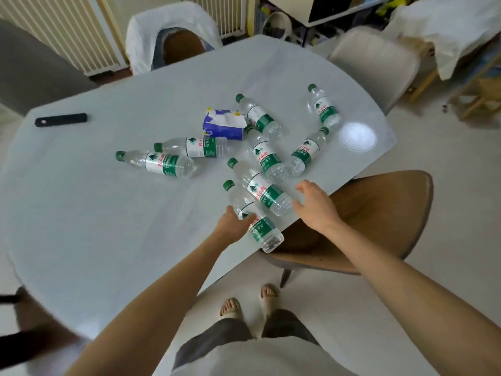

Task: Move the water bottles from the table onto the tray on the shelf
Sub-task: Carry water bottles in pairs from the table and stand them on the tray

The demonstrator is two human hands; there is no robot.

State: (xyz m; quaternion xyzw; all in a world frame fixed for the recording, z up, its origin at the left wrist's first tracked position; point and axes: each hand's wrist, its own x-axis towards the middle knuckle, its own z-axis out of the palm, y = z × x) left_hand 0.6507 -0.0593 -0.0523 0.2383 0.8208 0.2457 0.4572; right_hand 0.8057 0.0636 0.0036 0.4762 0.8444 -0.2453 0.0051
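Clear ribbed bottle point(252, 217) in left hand point(233, 226), glossy table point(81, 213)

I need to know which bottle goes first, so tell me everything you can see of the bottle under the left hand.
The nearest bottle is clear plastic with a green cap and a white and green label with red characters. It lies on its side at the table's near edge, cap pointing away, base slightly past the edge. The left hand grips its middle. It lies close beside another bottle.
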